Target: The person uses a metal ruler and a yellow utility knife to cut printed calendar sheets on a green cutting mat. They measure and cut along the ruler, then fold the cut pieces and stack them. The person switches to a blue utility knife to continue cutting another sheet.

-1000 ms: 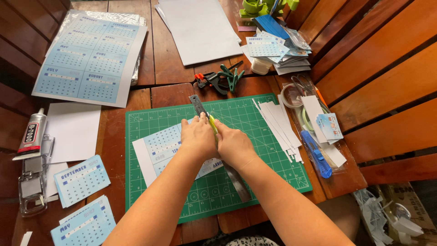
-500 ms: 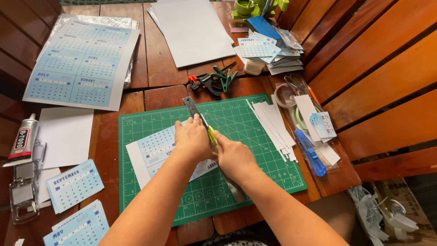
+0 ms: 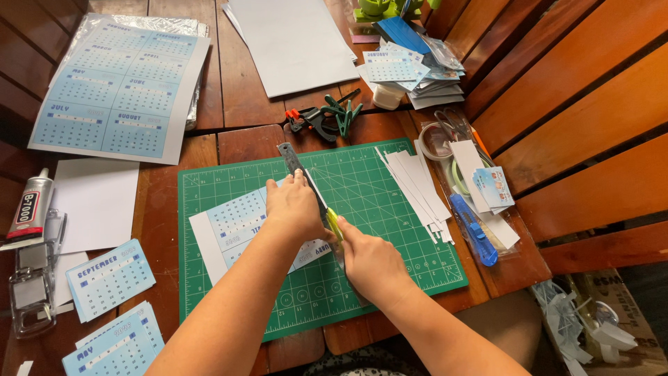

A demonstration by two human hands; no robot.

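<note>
Head view, centre of frame. Left hand [image 3: 296, 205] lies flat, fingers spread narrow, pressing a metal ruler [image 3: 300, 174] down onto a pale blue calendar sheet [image 3: 236, 226]. The ruler runs diagonally from upper left toward lower right across the green cutting mat [image 3: 390, 191]; its far end sticks out past the mat's top edge. Right hand [image 3: 372, 261] is closed around a yellow-green craft knife [image 3: 335, 223], tip touching the sheet just beside the ruler's right edge, close to the left hand's fingers.

The sheet sits in the left half of the mat. White paper strips [image 3: 417, 188] lie on the mat's right part. A blue cutter [image 3: 474, 231] lies just beyond the mat's right edge. Clamps [image 3: 323, 117] sit above the mat. A large calendar sheet [image 3: 118, 87] is at upper left; a glue tube [image 3: 29, 205] at far left.
</note>
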